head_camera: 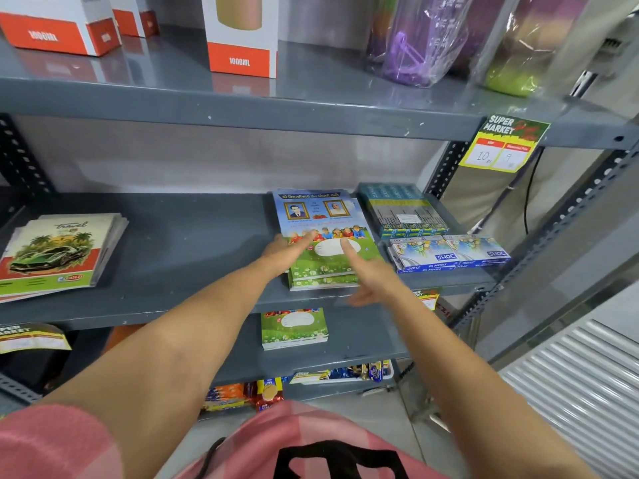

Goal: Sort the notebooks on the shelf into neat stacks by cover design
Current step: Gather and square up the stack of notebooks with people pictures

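1. resting on the middle shelf [193,250], a stack of blue and green notebooks [325,236] lies right of centre, its lower edge close to the shelf front.
2. left hand [283,252] lies flat on the stack's left edge, fingers stretched out and together, gripping nothing.
3. right hand [371,274] hovers at the stack's lower right corner, forefinger straight and touching the white label patch, the other fingers loosely spread, holding nothing.
4. a second stack, notebooks with a green car cover [55,252], sits well apart at the shelf's left end, slightly fanned.
5. boxes of pastels [449,254] lie just beside the blue and green stack on its right.
6. one more green notebook pile [294,328] sits on the shelf below.
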The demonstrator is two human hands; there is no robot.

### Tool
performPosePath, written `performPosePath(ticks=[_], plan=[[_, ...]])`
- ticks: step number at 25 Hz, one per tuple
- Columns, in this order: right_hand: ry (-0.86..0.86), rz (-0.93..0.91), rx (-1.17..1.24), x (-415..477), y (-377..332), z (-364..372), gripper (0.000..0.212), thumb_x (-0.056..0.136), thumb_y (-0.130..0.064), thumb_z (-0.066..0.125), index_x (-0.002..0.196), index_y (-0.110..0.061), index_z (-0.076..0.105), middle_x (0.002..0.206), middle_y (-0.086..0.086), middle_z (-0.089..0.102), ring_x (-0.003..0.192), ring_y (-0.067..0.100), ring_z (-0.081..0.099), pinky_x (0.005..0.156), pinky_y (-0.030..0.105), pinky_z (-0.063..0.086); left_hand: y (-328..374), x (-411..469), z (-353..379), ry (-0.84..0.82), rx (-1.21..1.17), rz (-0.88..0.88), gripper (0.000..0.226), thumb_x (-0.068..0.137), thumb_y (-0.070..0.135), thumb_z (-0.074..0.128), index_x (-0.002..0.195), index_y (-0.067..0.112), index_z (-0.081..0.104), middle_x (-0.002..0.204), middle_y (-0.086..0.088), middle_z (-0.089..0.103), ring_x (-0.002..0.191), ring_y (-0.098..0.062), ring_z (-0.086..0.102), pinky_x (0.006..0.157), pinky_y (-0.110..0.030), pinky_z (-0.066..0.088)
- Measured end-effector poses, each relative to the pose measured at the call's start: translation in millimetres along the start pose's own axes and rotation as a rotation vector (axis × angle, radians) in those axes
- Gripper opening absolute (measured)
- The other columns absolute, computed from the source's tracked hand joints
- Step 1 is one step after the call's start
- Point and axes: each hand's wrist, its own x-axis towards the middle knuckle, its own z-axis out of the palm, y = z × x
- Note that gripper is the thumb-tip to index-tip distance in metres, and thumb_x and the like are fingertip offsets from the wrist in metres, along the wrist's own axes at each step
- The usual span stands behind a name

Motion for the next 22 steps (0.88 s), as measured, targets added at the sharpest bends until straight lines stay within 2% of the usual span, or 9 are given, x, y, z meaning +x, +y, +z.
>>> performPosePath(ticks=[2,3,4,6,8,10,14,18,22], plan=[[0.282,-0.193,-0.429,17.5,9.6,-33.3,0.076,0.061,-0.084,0.056,0.079,-0.009,0.056,0.083,0.008,0.067,0.068,0.024,0.07,0.058,0.032,0.057,0.8,-9.9,-1.1,0.007,0.27,0.084,0.124,0.05,0.091,0.052,0.147,0.021,0.021,0.141,-0.001,0.053,0.124,-0.027,0.056,0.098,-0.041,0.051],[0.334,-0.246,-0.585,30.7,15.1,-43.4,0.082,0.054,-0.083,0.062,0.086,-0.008,0.055,0.085,0.008,0.066,0.08,0.026,0.069,0.067,0.037,0.058,-0.5,-9.7,1.4,-0.003,0.416,0.111,0.136,0.041,0.093,0.055,0.15,0.023,0.012,0.141,-0.002,0.052,0.123,-0.027,0.057,0.095,-0.041,0.053],[0.298,-0.273,-0.706,42.4,20.7,-49.0,0.097,0.05,-0.08,0.069,0.109,-0.005,0.052,0.104,0.012,0.064,0.101,0.029,0.064,0.082,0.042,0.057,-0.7,-10.2,5.3,-0.022,0.537,0.118,0.146,0.037,0.092,0.058,0.152,0.023,0.001,0.146,-0.007,0.047,0.126,-0.029,0.054,0.096,-0.042,0.052],[0.14,-0.285,-0.811,65.7,32.2,-46.2,0.137,0.047,-0.067,0.081,0.149,-0.008,0.012,0.15,0.019,0.033,0.138,0.036,0.035,0.107,0.048,0.041,-2.4,-11.5,14.9,-0.048,0.724,0.109,0.157,0.036,0.085,0.068,0.152,0.019,-0.015,0.157,-0.02,0.025,0.137,-0.036,0.042,0.102,-0.045,0.048],[0.038,-0.297,-0.796,79.9,35.7,-39.9,0.153,0.047,-0.058,0.087,0.15,-0.014,-0.018,0.16,0.017,0.007,0.147,0.035,0.015,0.117,0.048,0.027,-3.7,-13.0,20.8,-0.03,0.826,0.123,0.158,0.04,0.076,0.077,0.151,0.015,-0.018,0.158,-0.026,0.017,0.138,-0.039,0.04,0.101,-0.046,0.048],[0.004,-0.331,-0.784,89.7,35.4,-34.1,0.157,0.048,-0.05,0.09,0.147,-0.017,-0.028,0.16,0.019,0.0,0.148,0.036,0.012,0.117,0.047,0.023,-5.3,-11.0,20.4,0.011,0.812,0.143,0.154,0.044,0.067,0.083,0.151,0.014,-0.015,0.151,-0.023,0.036,0.129,-0.036,0.051,0.093,-0.043,0.053],[0.022,-0.333,-0.729,99.3,32.2,-30.7,0.159,0.046,-0.047,0.092,0.147,-0.021,-0.029,0.16,0.022,0.002,0.147,0.038,0.013,0.115,0.049,0.023,-3.5,-10.8,18.4,0.08,0.774,0.206,0.137,0.049,0.055,0.087,0.151,0.014,0.005,0.122,-0.012,0.062,0.107,-0.03,0.064,0.079,-0.039,0.057],[0.111,-0.36,-0.816,100.2,33.9,-32.4,0.153,0.045,-0.053,0.09,0.15,-0.015,-0.015,0.151,0.018,0.033,0.136,0.035,0.04,0.105,0.045,0.041,-6.4,-14.1,17.5,0.125,0.804,0.241,0.11,0.053,0.052,0.086,0.136,0.016,0.025,0.099,-0.009,0.066,0.086,-0.027,0.067,0.068,-0.037,0.058],[0.237,-0.354,-0.903,97.5,39.8,-31.7,0.133,0.056,-0.047,0.088,0.151,-0.006,0.003,0.126,0.014,0.059,0.115,0.032,0.059,0.085,0.041,0.052,-14.9,-15.1,15.9,0.153,0.834,0.265,0.099,0.058,0.049,0.085,0.133,0.018,0.027,0.092,-0.009,0.066,0.079,-0.026,0.066,0.067,-0.039,0.059]])
